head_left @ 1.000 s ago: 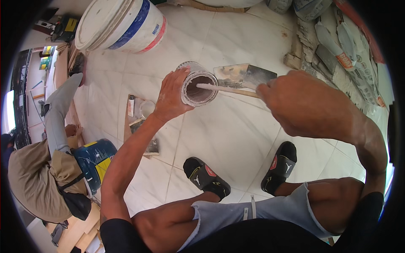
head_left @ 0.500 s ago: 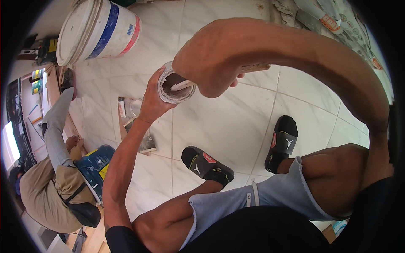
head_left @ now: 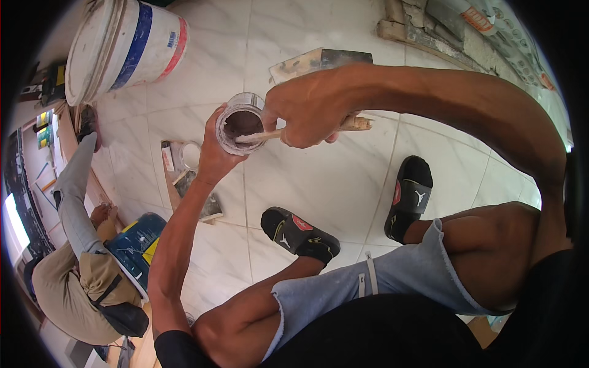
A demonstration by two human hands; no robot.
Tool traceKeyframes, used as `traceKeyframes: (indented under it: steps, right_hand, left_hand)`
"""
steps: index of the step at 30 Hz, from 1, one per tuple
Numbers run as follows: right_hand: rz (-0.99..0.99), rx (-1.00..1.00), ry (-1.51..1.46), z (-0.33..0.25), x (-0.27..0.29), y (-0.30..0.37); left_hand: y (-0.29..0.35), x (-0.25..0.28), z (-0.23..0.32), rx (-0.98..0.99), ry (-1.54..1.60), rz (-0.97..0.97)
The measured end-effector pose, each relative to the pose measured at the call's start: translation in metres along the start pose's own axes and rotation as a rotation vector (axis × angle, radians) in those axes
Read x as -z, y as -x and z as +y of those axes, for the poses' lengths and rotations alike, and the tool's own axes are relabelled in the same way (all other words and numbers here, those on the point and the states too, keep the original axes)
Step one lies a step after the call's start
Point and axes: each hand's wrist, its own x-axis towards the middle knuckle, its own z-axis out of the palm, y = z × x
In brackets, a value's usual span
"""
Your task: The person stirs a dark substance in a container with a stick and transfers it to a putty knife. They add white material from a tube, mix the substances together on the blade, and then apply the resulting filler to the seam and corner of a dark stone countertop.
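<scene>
My left hand (head_left: 215, 147) is wrapped round the side of a small open can (head_left: 222, 116), tilted so that its mouth faces me. Greyish paste coats the can's rim and inner wall. Closed round a flat wooden stick (head_left: 357, 124), my right hand (head_left: 307, 110) is just right of the can. The stick's pale, paste-covered end reaches over the lower rim into the mouth. Beyond my right hand, a flat piece (head_left: 346, 58), part dark and part pale, lies on the tiles, partly hidden by my forearm.
A white bucket (head_left: 123, 52) with blue and red bands stands far left. A board (head_left: 173, 178) with flat tools lies left of my feet. A co-worker (head_left: 73, 288) sits at the left by a dark blue container (head_left: 136, 242). Wood scraps (head_left: 423, 40) and a printed bag (head_left: 491, 27) lie far right.
The can has shifted slightly left and its mouth shows more. My right hand has lowered and turned, with the stick now lying flatter across the rim. The flat piece behind has come into view.
</scene>
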Motion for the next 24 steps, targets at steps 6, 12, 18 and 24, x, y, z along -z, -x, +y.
traceKeyframes:
  steps: [6, 12, 18, 24]
  right_hand:
    - [0.071, 0.073, -0.370, 0.028, -0.028, -0.039]
    - [0.028, -0.062, -0.174, 0.012, -0.001, 0.008]
    - [0.078, 0.064, -0.429, 0.027, -0.022, -0.018]
    - [0.054, -0.004, -0.411, 0.026, -0.016, -0.032]
  left_hand:
    - [0.005, -0.004, -0.003, 0.070, -0.019, 0.014]
    - [0.002, -0.003, 0.010, 0.116, 0.014, 0.045]
    - [0.004, -0.005, 0.016, 0.171, -0.019, 0.079]
    - [-0.003, -0.005, 0.018, 0.196, 0.038, 0.003]
